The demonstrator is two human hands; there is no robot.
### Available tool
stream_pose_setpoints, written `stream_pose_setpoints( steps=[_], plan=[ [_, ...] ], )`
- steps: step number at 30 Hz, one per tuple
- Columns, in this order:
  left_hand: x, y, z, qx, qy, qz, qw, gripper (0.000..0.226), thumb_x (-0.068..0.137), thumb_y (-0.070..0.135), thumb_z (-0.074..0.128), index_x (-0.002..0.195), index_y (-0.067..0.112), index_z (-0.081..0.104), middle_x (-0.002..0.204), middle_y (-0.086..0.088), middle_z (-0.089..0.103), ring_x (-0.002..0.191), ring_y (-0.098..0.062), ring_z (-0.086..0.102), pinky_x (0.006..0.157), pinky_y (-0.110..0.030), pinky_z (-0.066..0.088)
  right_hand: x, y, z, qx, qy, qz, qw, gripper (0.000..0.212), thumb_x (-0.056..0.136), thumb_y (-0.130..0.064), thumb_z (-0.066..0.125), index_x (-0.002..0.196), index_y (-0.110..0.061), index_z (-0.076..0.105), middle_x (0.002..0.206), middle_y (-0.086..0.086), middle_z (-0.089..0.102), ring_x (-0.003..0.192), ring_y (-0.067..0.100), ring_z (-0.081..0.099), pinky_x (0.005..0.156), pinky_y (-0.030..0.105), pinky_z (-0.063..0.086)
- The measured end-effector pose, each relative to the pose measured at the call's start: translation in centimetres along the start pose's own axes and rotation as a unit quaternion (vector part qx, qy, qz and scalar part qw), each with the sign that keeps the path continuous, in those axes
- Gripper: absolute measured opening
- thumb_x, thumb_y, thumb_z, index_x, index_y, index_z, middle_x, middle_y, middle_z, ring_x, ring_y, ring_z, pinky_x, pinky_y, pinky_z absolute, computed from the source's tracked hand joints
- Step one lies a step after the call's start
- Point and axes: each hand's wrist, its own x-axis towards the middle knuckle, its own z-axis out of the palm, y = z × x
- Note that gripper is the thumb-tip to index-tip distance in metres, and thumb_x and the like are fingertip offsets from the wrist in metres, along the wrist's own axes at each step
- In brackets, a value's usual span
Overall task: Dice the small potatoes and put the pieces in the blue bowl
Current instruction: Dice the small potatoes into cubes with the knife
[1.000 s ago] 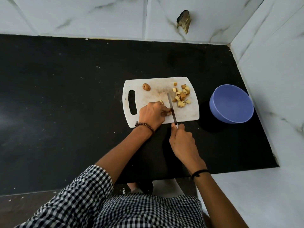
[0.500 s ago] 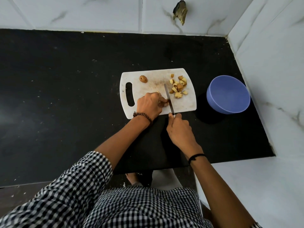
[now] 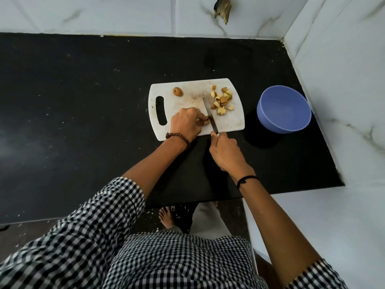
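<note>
A white cutting board (image 3: 187, 84) lies on the black counter. My left hand (image 3: 186, 124) pinches a piece of potato (image 3: 205, 121) at the board's near edge. My right hand (image 3: 226, 152) grips a knife (image 3: 210, 115), its blade lying just right of that piece and pointing away from me. A pile of diced potato pieces (image 3: 221, 100) sits on the right part of the board. One whole small potato (image 3: 177, 91) rests at the board's far left. The blue bowl (image 3: 284, 109) stands right of the board and looks empty.
White marble walls (image 3: 341, 80) close off the back and right of the black counter (image 3: 73, 101). A broad stretch of counter lies left of the board. The counter's front edge runs just below my forearms, with a bare foot (image 3: 165, 216) on the floor beneath.
The view has shifted so the board and bowl sit higher in the frame. Both hands stay on the board's near edge, with the blade still beside the held potato piece.
</note>
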Motion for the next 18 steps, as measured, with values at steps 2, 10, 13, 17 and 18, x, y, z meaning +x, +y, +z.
stream_pose_setpoints(
  steps=[2,10,13,17,18],
  plan=[
    [-0.1,0.1,-0.1,-0.003,0.000,-0.001,1.000,0.012,0.085,0.025,0.070,0.095,0.025,0.076,0.096,0.009,0.071,0.090,-0.016,0.064,0.073,-0.033,0.052,-0.3,-0.2,0.5,-0.018,0.021,-0.008,1.000,0.049,0.109,-0.043,0.025,0.127,-0.002,0.047,0.126,0.024,0.056,0.112,0.041,0.058,0.089,0.048,0.049],
    [-0.2,0.4,0.0,-0.007,-0.002,-0.009,1.000,0.012,0.085,0.025,0.069,0.095,0.025,0.076,0.096,0.008,0.072,0.091,-0.018,0.063,0.074,-0.035,0.054,-0.1,-0.9,0.9,-0.007,0.026,0.003,1.000,0.049,0.110,-0.039,0.026,0.132,0.000,0.046,0.134,0.024,0.053,0.121,0.043,0.053,0.087,0.045,0.042],
    [-0.2,0.5,0.2,-0.013,0.001,-0.024,1.000,0.013,0.084,0.024,0.069,0.095,0.027,0.076,0.096,0.007,0.072,0.092,-0.019,0.063,0.073,-0.036,0.054,-0.7,-0.5,0.9,-0.005,0.023,0.002,1.000,0.048,0.110,-0.039,0.027,0.130,0.000,0.046,0.132,0.024,0.053,0.120,0.043,0.053,0.084,0.043,0.041],
    [-0.1,0.4,0.3,-0.021,0.000,-0.034,0.999,0.014,0.085,0.024,0.070,0.096,0.028,0.076,0.097,0.007,0.071,0.093,-0.017,0.061,0.072,-0.032,0.053,-2.2,0.7,1.1,-0.018,0.013,0.006,1.000,0.045,0.110,-0.041,0.027,0.124,-0.003,0.049,0.125,0.022,0.057,0.111,0.040,0.058,0.079,0.041,0.043],
    [0.0,0.4,0.2,-0.025,0.001,-0.035,0.999,0.013,0.085,0.024,0.070,0.096,0.028,0.076,0.097,0.007,0.071,0.093,-0.017,0.061,0.072,-0.031,0.053,-2.5,0.9,1.0,-0.019,0.006,0.009,1.000,0.046,0.109,-0.042,0.027,0.123,-0.004,0.049,0.124,0.021,0.057,0.110,0.038,0.059,0.081,0.043,0.046]
  ],
)
